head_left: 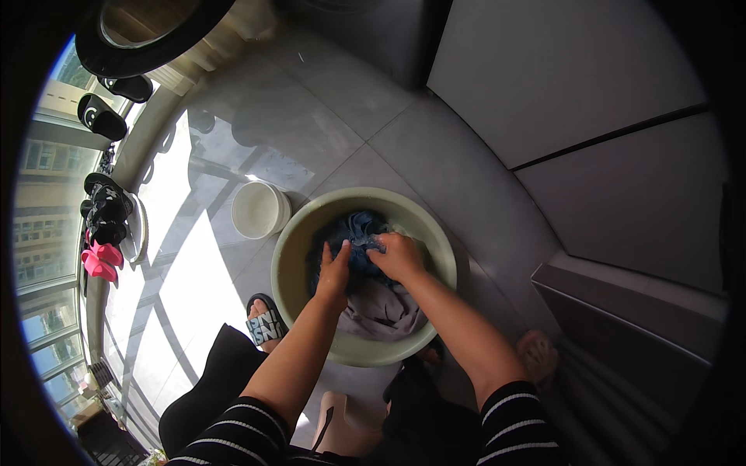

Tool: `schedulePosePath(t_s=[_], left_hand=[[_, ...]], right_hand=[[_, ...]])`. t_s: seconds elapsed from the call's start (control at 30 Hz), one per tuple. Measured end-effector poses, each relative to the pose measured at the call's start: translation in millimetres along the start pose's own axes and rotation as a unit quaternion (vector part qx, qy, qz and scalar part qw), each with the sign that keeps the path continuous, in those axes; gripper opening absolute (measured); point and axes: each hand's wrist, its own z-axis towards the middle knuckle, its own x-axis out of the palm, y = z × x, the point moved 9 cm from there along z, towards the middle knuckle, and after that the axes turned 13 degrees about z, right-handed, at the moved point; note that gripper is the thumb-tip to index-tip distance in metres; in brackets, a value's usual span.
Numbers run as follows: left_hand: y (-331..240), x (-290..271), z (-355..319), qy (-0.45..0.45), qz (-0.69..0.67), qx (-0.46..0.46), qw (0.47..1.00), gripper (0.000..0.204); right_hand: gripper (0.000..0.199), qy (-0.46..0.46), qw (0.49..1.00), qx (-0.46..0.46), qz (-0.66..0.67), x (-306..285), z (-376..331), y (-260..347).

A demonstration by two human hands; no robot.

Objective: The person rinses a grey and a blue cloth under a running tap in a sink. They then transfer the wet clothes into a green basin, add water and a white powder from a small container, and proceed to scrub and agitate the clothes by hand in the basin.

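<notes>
I see a bunched dark blue garment [356,237] sitting in a wide pale green basin [294,264] on the grey tiled floor [326,116], toward the far side of the bowl. Nearer to me in the same basin lies a greyish-lilac cloth [382,309], partly under the blue one. My left hand [335,273] presses on the near left edge of the blue garment, fingers curled down onto it; I judge it closed on the fabric, though the fingertips are buried in the folds and I cannot be sure. My right hand [398,256] is clenched around a wad of the same garment at its right side, knuckles up. Both forearms come up from striped sleeves [513,423] at the lower edge.

Just left of the basin, touching or nearly so, stands a smaller white tub [259,210]. My left foot in a dark slide sandal [265,322] rests beside the basin's near left rim. Farther left, along the sunlit window ledge, are pink slippers [101,260] and several black shoes [107,210]. A grey cabinet front [575,78] fills the right.
</notes>
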Motion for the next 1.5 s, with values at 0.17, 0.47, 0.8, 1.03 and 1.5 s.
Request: schedulePosePath(t_s=[0.17,0.47,0.8,1.03,1.5], left_hand=[[-50.3,24.1,-55.0,0.232,-0.249,-0.093,0.936,0.042],[-25.6,5.6,-59.4,0.234,-0.353,0.031,0.905,0.037],[-10.1,45.5,-65.1,0.408,-0.465,-0.107,0.778,0.041],[24.6,27.2,-40.7,0.166,-0.415,-0.096,0.890,0.038],[36.9,-50.5,-33.0,-0.078,-0.071,-0.116,0.988,0.071]], right_hand=[[0.021,0.064,0.970,-0.225,0.067,6.1,-73.2,150.9],[0.021,-0.102,0.954,-0.270,0.082,-23.7,-94.6,166.6],[0.018,-0.033,0.948,-0.318,-0.007,18.7,-117.3,164.2],[0.021,-0.132,0.954,-0.267,-0.027,2.3,-88.9,126.0],[0.022,-0.095,0.955,-0.152,-0.237,-30.3,-26.6,64.9]])
